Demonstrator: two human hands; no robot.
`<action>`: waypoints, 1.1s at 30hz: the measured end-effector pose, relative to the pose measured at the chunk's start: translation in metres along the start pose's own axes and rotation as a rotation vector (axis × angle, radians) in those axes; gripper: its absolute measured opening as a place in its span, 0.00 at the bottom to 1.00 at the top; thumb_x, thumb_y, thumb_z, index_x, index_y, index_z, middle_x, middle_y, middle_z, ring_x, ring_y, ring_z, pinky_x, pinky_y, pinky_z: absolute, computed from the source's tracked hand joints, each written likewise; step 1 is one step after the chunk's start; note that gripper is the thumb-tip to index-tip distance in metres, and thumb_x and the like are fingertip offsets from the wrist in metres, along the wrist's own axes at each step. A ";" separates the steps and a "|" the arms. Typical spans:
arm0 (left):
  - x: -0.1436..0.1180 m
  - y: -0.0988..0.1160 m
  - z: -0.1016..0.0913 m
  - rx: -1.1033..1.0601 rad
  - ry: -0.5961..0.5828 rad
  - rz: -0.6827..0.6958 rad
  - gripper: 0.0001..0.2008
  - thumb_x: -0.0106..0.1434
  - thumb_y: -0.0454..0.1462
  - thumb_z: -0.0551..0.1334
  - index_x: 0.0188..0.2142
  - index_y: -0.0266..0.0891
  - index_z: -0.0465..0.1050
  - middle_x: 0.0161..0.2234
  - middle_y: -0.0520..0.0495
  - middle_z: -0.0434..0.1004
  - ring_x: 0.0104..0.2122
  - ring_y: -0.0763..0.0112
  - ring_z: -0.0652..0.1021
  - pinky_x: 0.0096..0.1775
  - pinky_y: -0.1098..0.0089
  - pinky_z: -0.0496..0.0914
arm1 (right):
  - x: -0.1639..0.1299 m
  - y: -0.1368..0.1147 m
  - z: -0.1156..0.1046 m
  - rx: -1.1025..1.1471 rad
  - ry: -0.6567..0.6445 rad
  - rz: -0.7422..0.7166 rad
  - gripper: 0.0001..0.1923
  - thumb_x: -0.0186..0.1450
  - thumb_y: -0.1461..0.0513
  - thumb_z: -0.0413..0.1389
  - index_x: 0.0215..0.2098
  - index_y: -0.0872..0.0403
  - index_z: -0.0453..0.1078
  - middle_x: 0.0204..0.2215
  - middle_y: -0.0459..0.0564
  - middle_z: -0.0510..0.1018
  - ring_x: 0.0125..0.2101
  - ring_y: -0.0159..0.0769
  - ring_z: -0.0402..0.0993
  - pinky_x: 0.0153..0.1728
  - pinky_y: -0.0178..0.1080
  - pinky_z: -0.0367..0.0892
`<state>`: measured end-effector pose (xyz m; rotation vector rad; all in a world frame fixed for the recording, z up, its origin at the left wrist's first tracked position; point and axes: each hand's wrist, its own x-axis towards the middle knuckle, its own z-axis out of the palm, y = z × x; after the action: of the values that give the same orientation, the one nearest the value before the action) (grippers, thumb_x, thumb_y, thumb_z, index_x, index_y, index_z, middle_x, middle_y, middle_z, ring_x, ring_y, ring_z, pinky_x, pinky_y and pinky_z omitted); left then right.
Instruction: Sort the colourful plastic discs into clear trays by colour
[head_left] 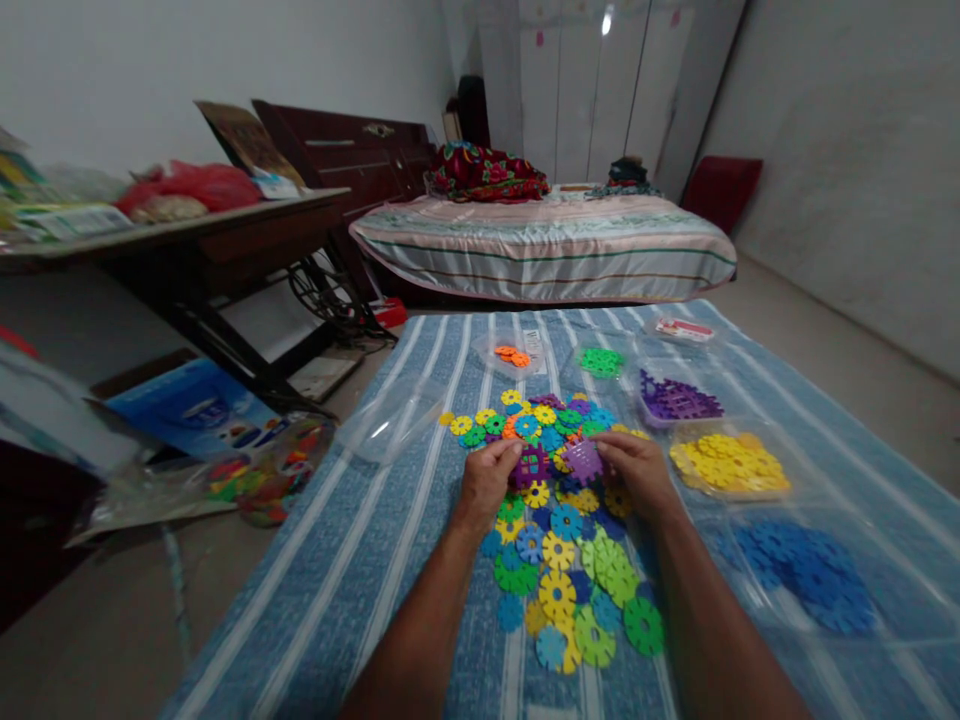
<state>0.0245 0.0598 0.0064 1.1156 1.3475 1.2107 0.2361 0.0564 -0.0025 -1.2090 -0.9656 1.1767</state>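
Between thumb and fingers, my left hand (486, 482) pinches a dark purple plastic building piece (531, 466) with a window-like cutout. My right hand (637, 466) grips a lighter purple square building piece (583, 461) with notched edges. The two pieces are held side by side, a small gap apart. Beneath and around them spreads a pile of notched plastic discs in yellow (557, 594), green (643, 626), blue (551, 647) and other colours. Right of my right hand are clear trays with purple pieces (681, 398), yellow discs (731, 463) and blue discs (806, 572).
Farther back on the striped cloth (315, 600) are trays with orange discs (513, 355) and green discs (602, 362), plus a lidded box (684, 330). A clear plastic container (394, 418) lies at left. Beyond stand a bed (547, 250) and a sewing-machine table (225, 225).
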 end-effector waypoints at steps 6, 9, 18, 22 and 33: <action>-0.007 0.001 0.000 -0.104 -0.009 -0.111 0.17 0.50 0.46 0.66 0.33 0.35 0.76 0.20 0.54 0.72 0.18 0.75 0.71 0.20 0.75 0.65 | 0.001 0.005 0.000 -0.014 -0.021 -0.001 0.16 0.48 0.52 0.64 0.29 0.55 0.80 0.13 0.43 0.70 0.14 0.28 0.61 0.16 0.32 0.55; -0.009 0.003 0.001 -0.211 -0.002 -0.158 0.16 0.48 0.44 0.68 0.33 0.36 0.73 0.23 0.53 0.74 0.20 0.75 0.73 0.23 0.74 0.69 | 0.003 0.010 -0.001 -0.001 -0.044 -0.011 0.17 0.49 0.52 0.65 0.30 0.56 0.80 0.13 0.43 0.70 0.15 0.28 0.61 0.16 0.32 0.56; -0.016 0.005 0.010 -0.484 0.085 -0.153 0.17 0.43 0.36 0.70 0.32 0.36 0.67 0.27 0.51 0.75 0.26 0.74 0.77 0.31 0.73 0.72 | 0.003 0.014 0.002 0.040 -0.065 -0.004 0.16 0.48 0.52 0.67 0.29 0.56 0.79 0.14 0.43 0.70 0.15 0.28 0.62 0.17 0.32 0.57; -0.019 0.006 0.013 -0.570 0.086 -0.149 0.18 0.42 0.33 0.69 0.34 0.36 0.68 0.32 0.48 0.78 0.30 0.71 0.78 0.34 0.71 0.72 | 0.004 0.014 0.002 0.039 -0.081 0.003 0.17 0.48 0.52 0.67 0.29 0.55 0.79 0.13 0.42 0.69 0.14 0.28 0.62 0.16 0.32 0.57; -0.020 0.001 0.015 -0.634 0.085 -0.179 0.21 0.44 0.32 0.69 0.40 0.35 0.71 0.42 0.41 0.78 0.34 0.70 0.78 0.35 0.71 0.72 | 0.004 0.019 0.003 0.031 -0.072 0.022 0.18 0.47 0.51 0.67 0.30 0.55 0.79 0.15 0.44 0.73 0.15 0.29 0.64 0.17 0.32 0.59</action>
<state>0.0418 0.0418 0.0089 0.4891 0.9852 1.4220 0.2318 0.0606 -0.0208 -1.1622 -0.9860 1.2557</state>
